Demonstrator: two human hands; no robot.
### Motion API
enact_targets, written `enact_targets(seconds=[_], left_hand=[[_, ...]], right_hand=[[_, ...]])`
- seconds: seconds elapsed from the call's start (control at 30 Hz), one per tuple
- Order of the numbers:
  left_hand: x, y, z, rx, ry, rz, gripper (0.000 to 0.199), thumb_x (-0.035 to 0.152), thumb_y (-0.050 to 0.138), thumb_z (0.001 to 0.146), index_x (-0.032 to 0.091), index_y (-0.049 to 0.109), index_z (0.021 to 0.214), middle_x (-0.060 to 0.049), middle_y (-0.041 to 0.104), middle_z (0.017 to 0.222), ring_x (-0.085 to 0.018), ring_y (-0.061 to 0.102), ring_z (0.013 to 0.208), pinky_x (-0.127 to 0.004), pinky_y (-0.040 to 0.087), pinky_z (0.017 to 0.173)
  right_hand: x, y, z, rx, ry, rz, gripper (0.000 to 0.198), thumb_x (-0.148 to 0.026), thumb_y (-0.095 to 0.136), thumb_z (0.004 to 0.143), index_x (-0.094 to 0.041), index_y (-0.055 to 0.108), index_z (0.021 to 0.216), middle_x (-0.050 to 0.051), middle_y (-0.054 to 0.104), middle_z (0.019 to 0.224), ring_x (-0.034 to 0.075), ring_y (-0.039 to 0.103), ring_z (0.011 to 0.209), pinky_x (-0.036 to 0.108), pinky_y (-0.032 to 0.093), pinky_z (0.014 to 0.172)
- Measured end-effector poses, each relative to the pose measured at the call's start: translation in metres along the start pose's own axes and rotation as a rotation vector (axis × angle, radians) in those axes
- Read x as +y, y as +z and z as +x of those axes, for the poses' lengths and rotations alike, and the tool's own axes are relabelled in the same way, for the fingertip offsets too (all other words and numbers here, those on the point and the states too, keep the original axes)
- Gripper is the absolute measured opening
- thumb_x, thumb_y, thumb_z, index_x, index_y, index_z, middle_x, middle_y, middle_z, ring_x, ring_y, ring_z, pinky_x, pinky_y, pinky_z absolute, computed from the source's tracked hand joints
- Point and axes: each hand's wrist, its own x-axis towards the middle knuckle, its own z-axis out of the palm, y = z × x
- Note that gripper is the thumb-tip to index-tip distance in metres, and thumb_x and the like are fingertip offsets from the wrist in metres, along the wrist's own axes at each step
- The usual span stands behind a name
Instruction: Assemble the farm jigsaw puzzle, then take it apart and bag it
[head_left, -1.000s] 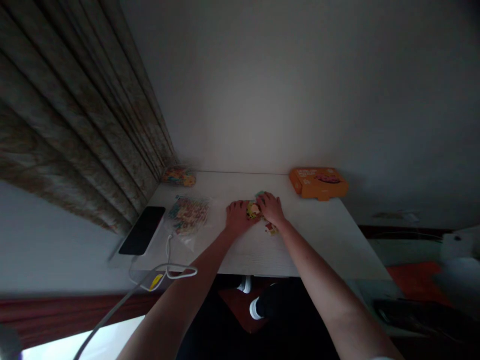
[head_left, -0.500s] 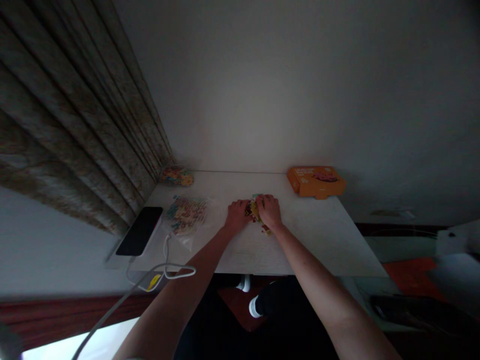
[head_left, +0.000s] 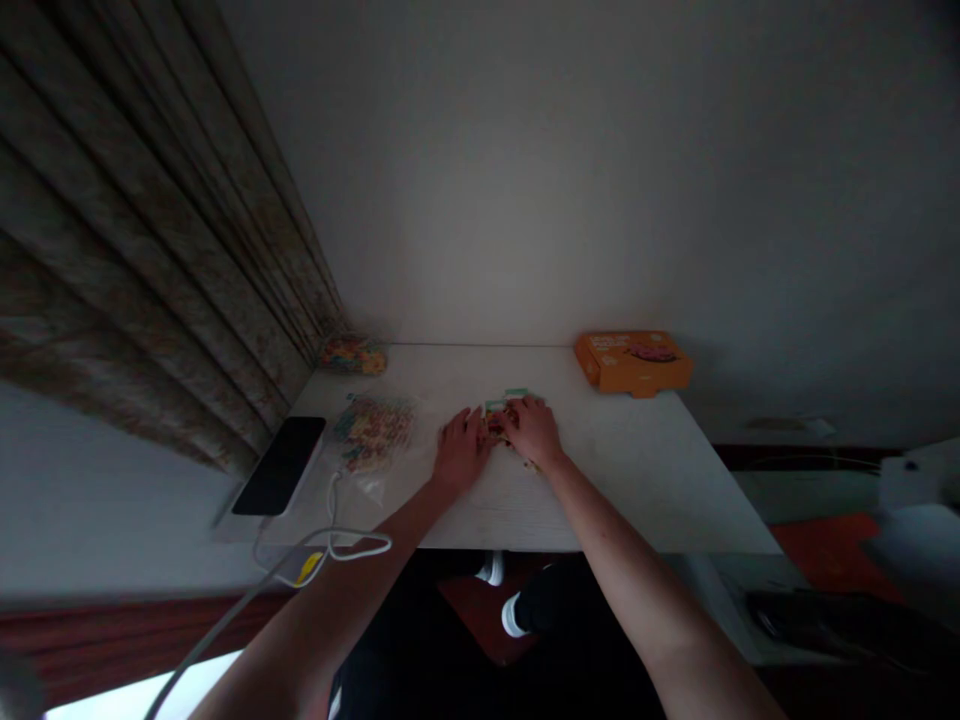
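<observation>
Right fingers (head_left: 534, 405) curled over puzzle pieces (head_left: 493, 419); left fingers (head_left: 472, 422) bent beside them; grips unclear.

the box (head_left: 637, 364) looks matt cardboard; the nearer bag (head_left: 370, 489), clear glossy plastic; the curtain (head_left: 161, 190), cloth.

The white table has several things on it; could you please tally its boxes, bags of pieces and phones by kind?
Orange box: 1
Bags of pieces: 2
Phone: 1
Total: 4
Loose pieces at the left hand and right hand are partly covered, so uncounted.
</observation>
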Motion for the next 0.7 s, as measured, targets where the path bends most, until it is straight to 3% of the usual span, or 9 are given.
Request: enact_targets(seconds=[0.13,0.27,0.43,0.6,0.7], left_hand=[[0.004,-0.003,-0.007,-0.052,-0.139,0.058,0.056,0.031,0.057,0.097,0.022,0.044,0.151,-0.015,0.057,0.145,-0.031,0.051,0.136,-0.048,0.038,0.114],[0.004,-0.012,0.013,-0.178,-0.198,0.041,0.065,0.032,0.074,0.084,0.023,0.052,0.145,-0.014,0.061,0.138,-0.031,0.056,0.129,-0.043,0.045,0.106],[-0.001,-0.023,0.037,-0.314,-0.081,0.022,0.081,0.037,0.087,0.07,0.026,0.054,0.144,-0.013,0.064,0.134,-0.032,0.061,0.123,-0.04,0.048,0.101],[-0.001,-0.029,0.043,-0.338,-0.057,-0.041,0.051,0.039,0.07,0.087,0.026,0.062,0.135,-0.012,0.067,0.129,-0.028,0.063,0.12,-0.037,0.049,0.099],[0.0,-0.03,0.047,-0.388,-0.155,-0.089,0.049,0.028,0.078,0.079,0.02,0.066,0.126,-0.013,0.071,0.121,-0.026,0.068,0.112,-0.033,0.051,0.093]], right_hand=[[-0.003,-0.002,-0.002,0.011,-0.035,0.006,0.047,-0.053,0.044,0.103,-0.018,0.073,0.114,0.013,0.07,0.108,0.027,0.062,0.103,0.039,0.045,0.093],[-0.004,-0.004,-0.005,0.04,-0.039,0.026,0.045,-0.055,0.047,0.101,-0.018,0.074,0.106,0.012,0.07,0.104,0.026,0.064,0.101,0.037,0.047,0.092],[-0.005,-0.007,-0.007,0.044,-0.022,0.047,0.046,-0.055,0.048,0.101,-0.019,0.076,0.101,0.012,0.071,0.102,0.025,0.066,0.1,0.036,0.048,0.091],[-0.007,-0.009,-0.007,0.006,0.047,0.01,0.052,-0.059,0.042,0.102,-0.019,0.077,0.104,0.013,0.074,0.099,0.026,0.069,0.095,0.036,0.051,0.087],[-0.008,-0.011,-0.005,-0.033,0.109,-0.015,0.056,-0.061,0.039,0.102,-0.021,0.078,0.103,0.012,0.076,0.091,0.026,0.071,0.089,0.036,0.052,0.081]])
